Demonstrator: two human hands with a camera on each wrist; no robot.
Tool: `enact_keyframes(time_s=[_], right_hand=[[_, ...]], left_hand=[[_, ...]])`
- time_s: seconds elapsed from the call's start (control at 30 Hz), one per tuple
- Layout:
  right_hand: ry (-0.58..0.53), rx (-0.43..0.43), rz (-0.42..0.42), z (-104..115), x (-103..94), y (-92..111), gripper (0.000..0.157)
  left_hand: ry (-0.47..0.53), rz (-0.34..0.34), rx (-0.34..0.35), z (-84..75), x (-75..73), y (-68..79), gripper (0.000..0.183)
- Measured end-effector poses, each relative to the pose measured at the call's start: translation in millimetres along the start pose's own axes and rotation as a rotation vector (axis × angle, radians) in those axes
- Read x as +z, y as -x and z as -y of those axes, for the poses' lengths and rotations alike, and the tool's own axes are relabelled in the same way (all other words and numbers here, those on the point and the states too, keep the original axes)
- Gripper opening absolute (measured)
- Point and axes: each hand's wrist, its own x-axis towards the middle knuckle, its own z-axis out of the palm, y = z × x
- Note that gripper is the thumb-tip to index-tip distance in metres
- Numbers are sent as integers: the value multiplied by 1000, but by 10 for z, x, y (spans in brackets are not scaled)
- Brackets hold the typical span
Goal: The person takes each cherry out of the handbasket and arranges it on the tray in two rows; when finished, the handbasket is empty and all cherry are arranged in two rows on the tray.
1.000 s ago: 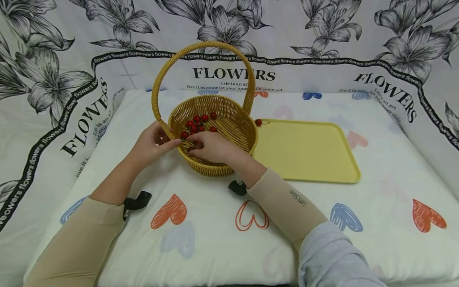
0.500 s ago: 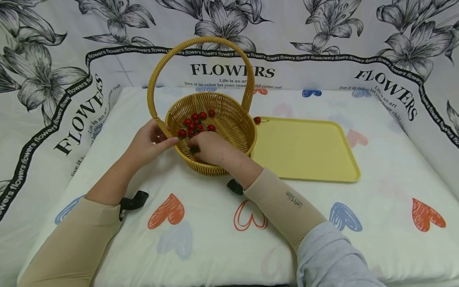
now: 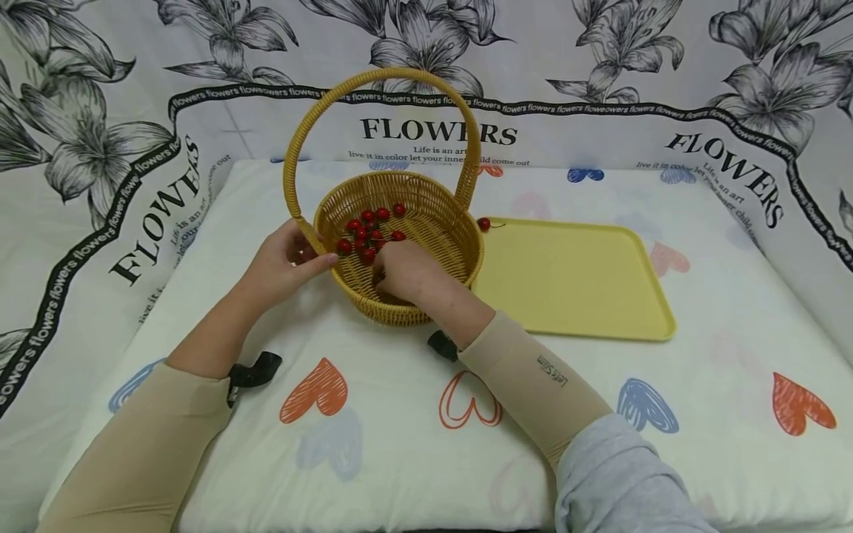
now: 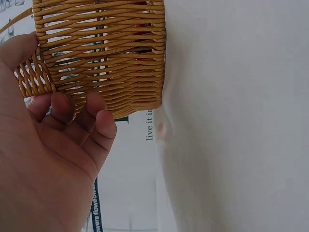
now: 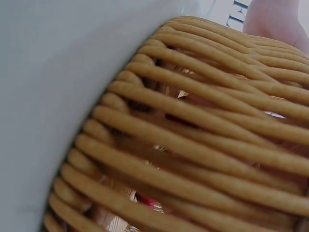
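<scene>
A woven yellow-brown basket (image 3: 426, 200) with a tall arched handle stands on the bedding. Several red cherries (image 3: 368, 215) lie at the left inside it. At the basket's left rim, near the handle's base, my left hand (image 3: 280, 266) grips with the thumb on the rim and fingers outside; the left wrist view shows its fingertips against the weave (image 4: 106, 72). My right hand (image 3: 413, 274) reaches down into the basket close to the cherries, fingers bent downward. The basket wall (image 5: 183, 130) fills the right wrist view and mostly hides those fingertips, so whether they pinch a cherry is unclear.
To the right of the basket lies a flat yellow tray (image 3: 573, 281). A single cherry (image 3: 483, 223) with its stem sits at the tray's far left corner. Heart-printed white bedding (image 3: 400, 459) lies underneath, and a flower-printed cloth (image 3: 600, 133) hangs behind.
My right hand has shifted slightly right inside the basket, its fingertips sinking out of sight, and more of the nearest cherries show. My left hand keeps its hold on the rim.
</scene>
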Motion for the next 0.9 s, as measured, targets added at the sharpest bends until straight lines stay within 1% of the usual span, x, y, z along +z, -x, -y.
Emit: enact_keyframes(time_s=[0.07, 0.17, 0.27, 0.47, 0.7, 0.9], right_hand=[[-11, -9, -21, -13, -19, 13, 16], [-67, -25, -70, -16, -71, 37, 22], [-118, -60, -128, -7, -161, 71, 29], [-172, -125, -201, -36, -395, 193, 28], [-232, -105, -281, -169, -707, 380, 29], [-337, -82, -339, -380, -940, 502, 27]], left_hand=[[3, 0, -1, -6, 6, -17, 35], [6, 3, 5, -4, 8, -27, 35], [4, 2, 0, -3, 8, -21, 36], [-7, -1, -14, 5, 12, -14, 38], [-2, -5, -3, 12, 18, -6, 35], [-5, 6, 6, 16, 11, -3, 37]])
